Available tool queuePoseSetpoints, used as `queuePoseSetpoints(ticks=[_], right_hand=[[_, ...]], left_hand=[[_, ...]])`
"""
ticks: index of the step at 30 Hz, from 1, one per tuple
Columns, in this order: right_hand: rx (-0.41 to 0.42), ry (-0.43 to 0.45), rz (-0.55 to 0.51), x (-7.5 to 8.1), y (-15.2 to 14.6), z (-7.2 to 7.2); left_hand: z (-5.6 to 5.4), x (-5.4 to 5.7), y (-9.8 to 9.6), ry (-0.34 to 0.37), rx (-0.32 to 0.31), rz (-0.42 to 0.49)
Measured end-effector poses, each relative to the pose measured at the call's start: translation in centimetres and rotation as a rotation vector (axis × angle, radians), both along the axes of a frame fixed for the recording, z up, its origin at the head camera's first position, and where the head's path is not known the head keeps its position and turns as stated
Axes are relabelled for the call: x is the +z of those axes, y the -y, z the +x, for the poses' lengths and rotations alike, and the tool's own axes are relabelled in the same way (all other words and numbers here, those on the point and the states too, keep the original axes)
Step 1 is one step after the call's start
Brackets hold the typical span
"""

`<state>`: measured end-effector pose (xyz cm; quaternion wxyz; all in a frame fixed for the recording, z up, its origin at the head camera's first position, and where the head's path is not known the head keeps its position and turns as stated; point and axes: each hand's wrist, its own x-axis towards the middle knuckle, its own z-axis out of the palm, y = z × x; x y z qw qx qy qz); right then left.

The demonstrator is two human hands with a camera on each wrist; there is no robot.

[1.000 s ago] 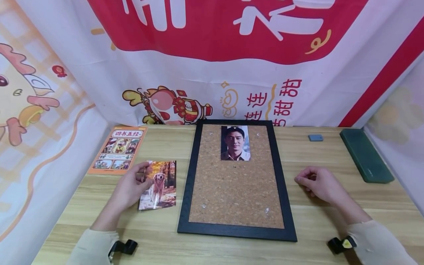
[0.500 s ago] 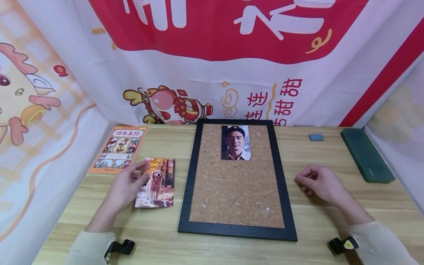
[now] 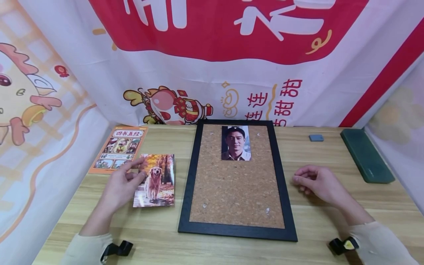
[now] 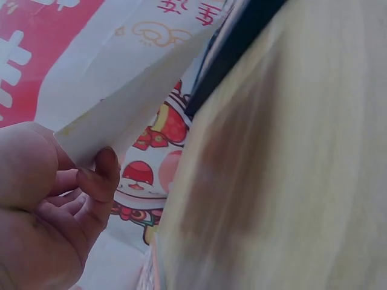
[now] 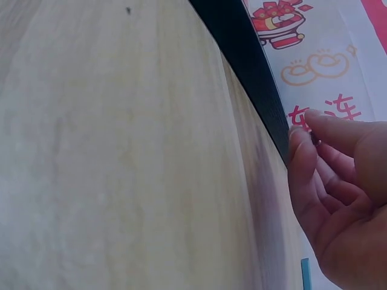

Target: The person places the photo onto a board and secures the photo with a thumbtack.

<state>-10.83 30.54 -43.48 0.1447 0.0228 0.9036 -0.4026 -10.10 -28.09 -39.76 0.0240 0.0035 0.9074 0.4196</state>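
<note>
Black-framed corkboard (image 3: 236, 191) lies mid-frame; lower left, our left hand (image 3: 122, 184) pinches the dog photo (image 3: 155, 181) by its left edge, and lower right, our right hand (image 3: 318, 184) pinches a tiny dark object (image 5: 314, 138).

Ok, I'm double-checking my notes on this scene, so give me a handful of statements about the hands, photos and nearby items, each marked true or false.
1. The left hand holds the dog photo. True.
2. The portrait photo is near the far end of the corkboard. True.
3. The dog photo is on the corkboard. False: it is left of it.
4. The green case lies right of the blue block. True.
5. The right hand is spread flat. False: its fingers are curled.
</note>
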Motion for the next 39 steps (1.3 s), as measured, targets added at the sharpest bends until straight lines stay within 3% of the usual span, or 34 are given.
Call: queuePoseSetpoints(ticks=[9, 19, 30, 39], right_hand=[[0.019, 0.013, -0.015, 0.0, 0.3, 0.0], [-0.002, 0.039, -0.03, -0.2, 0.7, -0.2], [0.022, 0.043, -0.119, 0.1, 1.0, -0.2], [0.05, 0.036, -0.124, 0.4, 1.3, -0.1]], left_hand=[[-0.1, 0.5, -1.2, -0.034, -0.022, 0.062], [-0.4, 0.3, -3.6, 0.023, -0.096, 0.135], [-0.9, -0.3, -6.5, 0.056, -0.205, 0.198], [-1.3, -1.2, -8.2, 0.094, -0.305, 0.225]])
